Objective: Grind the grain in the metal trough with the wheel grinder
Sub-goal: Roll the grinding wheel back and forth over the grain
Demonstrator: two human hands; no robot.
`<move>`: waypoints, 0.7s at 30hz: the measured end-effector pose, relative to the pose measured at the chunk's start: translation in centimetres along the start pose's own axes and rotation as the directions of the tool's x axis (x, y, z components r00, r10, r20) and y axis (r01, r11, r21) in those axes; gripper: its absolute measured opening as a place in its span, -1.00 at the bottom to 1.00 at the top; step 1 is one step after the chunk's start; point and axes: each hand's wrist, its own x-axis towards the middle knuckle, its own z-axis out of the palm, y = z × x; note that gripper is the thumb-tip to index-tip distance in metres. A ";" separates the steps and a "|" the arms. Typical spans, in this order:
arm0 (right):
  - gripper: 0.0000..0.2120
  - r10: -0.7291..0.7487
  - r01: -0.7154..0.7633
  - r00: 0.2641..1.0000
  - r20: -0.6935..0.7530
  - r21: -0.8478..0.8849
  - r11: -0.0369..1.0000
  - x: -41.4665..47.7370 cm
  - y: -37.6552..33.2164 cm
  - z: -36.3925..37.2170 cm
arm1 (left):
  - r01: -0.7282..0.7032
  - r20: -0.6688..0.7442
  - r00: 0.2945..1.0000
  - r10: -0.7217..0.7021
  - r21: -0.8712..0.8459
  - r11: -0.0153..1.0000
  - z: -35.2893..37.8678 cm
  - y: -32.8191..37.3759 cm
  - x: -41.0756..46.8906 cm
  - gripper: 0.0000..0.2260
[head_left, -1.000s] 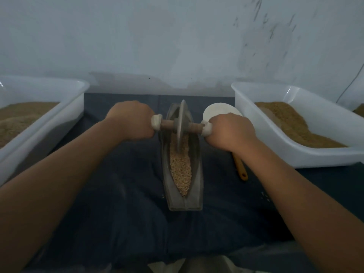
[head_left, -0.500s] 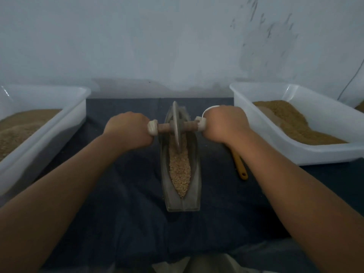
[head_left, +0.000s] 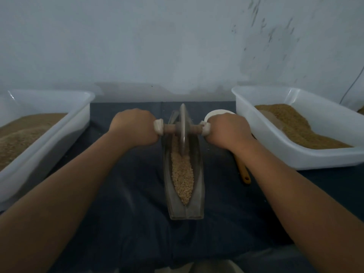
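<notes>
Wheel grinder [head_left: 183, 131], gripped by left hand [head_left: 136, 127] and right hand [head_left: 228, 131], stays far along trough [head_left: 199, 174].

Dim, low-contrast frame with a bluish-grey cast. Light is soft and diffuse. The wall [head_left: 177, 46] is the brightest zone and evenly lit, with a darker band at its foot. The white tubs, left [head_left: 82, 119] and right [head_left: 295, 160], read grey, with small highlights at their corners; the left tub's outer side is in shade. The dark cloth [head_left: 128, 194] is near black, detail crushed. The forearms [head_left: 69, 184] are underexposed and soft. The grain [head_left: 182, 174] in the metal trough [head_left: 199, 174] resolves fairly well. The wheel grinder [head_left: 183, 131] disc edge is slightly smeared. Wide-angle distortion bends the tub rims toward the frame edges.
</notes>
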 end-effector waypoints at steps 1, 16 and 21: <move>-0.75 -0.002 0.003 1.000 0.019 -0.016 1.000 0.5 -0.1 -0.3 | 0.006 0.021 1.000 -0.006 -0.009 1.000 -0.2 0.1 0.3 -0.75; -0.76 0.022 -0.023 0.999 -0.039 -0.035 0.999 -0.7 -0.4 0.6 | -0.027 0.016 1.000 0.027 -0.005 1.000 -0.3 -0.2 0.0 -0.74; -0.70 -0.054 0.051 0.998 -0.043 -0.070 0.996 -1.7 -0.3 -0.2 | -0.007 0.095 0.995 0.016 -0.094 0.996 -0.2 -0.5 -2.1 -0.76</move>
